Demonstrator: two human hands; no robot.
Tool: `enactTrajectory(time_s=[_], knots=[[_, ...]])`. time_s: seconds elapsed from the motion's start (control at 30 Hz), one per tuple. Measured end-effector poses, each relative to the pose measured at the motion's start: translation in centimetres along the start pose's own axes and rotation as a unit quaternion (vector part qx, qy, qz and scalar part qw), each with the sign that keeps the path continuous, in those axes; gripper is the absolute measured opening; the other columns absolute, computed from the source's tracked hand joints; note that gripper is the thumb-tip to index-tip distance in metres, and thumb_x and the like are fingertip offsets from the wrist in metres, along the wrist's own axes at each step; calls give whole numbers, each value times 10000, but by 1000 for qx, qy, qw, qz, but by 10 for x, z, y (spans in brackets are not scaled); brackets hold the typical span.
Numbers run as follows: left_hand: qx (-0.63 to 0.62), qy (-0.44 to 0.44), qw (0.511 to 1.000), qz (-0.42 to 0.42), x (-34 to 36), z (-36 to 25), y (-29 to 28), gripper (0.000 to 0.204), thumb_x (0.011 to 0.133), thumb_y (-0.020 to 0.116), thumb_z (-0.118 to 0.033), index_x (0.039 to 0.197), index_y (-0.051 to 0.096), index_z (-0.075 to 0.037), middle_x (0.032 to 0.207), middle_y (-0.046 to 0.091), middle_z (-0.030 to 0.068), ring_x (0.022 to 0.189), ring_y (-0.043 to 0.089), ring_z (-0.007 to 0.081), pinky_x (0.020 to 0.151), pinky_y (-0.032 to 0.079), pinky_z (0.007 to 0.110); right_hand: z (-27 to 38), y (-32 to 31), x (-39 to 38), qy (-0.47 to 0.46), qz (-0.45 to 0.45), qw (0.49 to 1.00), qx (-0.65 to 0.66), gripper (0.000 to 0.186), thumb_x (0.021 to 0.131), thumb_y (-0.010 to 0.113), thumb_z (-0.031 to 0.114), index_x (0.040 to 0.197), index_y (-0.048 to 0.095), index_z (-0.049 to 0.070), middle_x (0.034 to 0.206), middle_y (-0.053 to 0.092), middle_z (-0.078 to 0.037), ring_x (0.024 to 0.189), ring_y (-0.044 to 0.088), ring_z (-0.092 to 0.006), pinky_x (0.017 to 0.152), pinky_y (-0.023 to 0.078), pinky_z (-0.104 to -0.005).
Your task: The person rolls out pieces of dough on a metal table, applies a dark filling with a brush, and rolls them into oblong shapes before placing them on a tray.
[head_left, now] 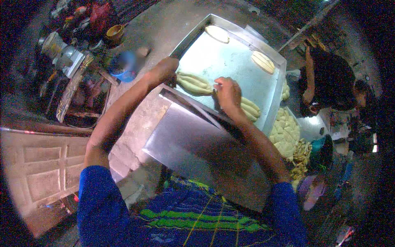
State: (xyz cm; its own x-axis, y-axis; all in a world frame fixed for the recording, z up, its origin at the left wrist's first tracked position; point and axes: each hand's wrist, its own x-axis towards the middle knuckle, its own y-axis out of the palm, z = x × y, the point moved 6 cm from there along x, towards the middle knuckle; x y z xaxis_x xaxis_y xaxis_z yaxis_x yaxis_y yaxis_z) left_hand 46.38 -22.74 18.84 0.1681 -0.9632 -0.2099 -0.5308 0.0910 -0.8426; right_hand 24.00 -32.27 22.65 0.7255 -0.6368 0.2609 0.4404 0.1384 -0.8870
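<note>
A pale, ridged, fan-shaped piece (195, 84), which looks like sliced peeled banana, lies along the near side of a shallow metal tray (218, 57). At its right tip, my right hand (229, 94) has bent fingers and thumb closed about the end. My left hand (164, 70) is curled at the tray's left rim, beside the piece's left end; what its fingers hold is hidden. Similar pale pieces lie in the tray: one at the far left corner (217, 34), another at the far right (263, 62). A further one (250, 109) is partly behind my right wrist.
A metal sheet surface (181, 131) lies between me and the tray. To the right are a heap of pale pieces (284, 131), yellowish peels (302, 154) and a dark teal bucket (321, 151). Another person (329, 78) works beyond them. A blue basin (123, 68) stands at left.
</note>
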Motion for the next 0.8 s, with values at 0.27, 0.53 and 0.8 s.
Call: enactTrajectory(time_s=[0.27, 0.53, 0.8], knots=[[122, 268, 947, -127, -6, 27, -21, 325, 793, 661, -300, 952, 660, -17, 915, 662, 175, 794, 653, 342, 670, 527, 418, 32, -8, 3, -81, 60, 993, -58, 203, 769, 761, 194, 943, 724, 95, 927, 686, -129, 916, 620, -337, 777, 510, -449], [255, 112, 960, -40, -9, -30, -11, 212, 747, 705, -271, 820, 733, -74, 771, 701, 181, 736, 709, 347, 683, 574, 442, 23, 15, 6, -71, 118, 980, -144, 169, 814, 717, 301, 845, 727, 135, 859, 678, -114, 879, 628, -324, 749, 522, -453], [267, 111, 956, -39, -15, -37, -17, 171, 759, 687, -234, 783, 703, -65, 753, 693, 174, 732, 709, 333, 649, 566, 443, 18, 17, 7, -62, 134, 976, -163, 163, 826, 699, 263, 851, 724, 104, 871, 695, -119, 889, 637, -320, 739, 523, -455]])
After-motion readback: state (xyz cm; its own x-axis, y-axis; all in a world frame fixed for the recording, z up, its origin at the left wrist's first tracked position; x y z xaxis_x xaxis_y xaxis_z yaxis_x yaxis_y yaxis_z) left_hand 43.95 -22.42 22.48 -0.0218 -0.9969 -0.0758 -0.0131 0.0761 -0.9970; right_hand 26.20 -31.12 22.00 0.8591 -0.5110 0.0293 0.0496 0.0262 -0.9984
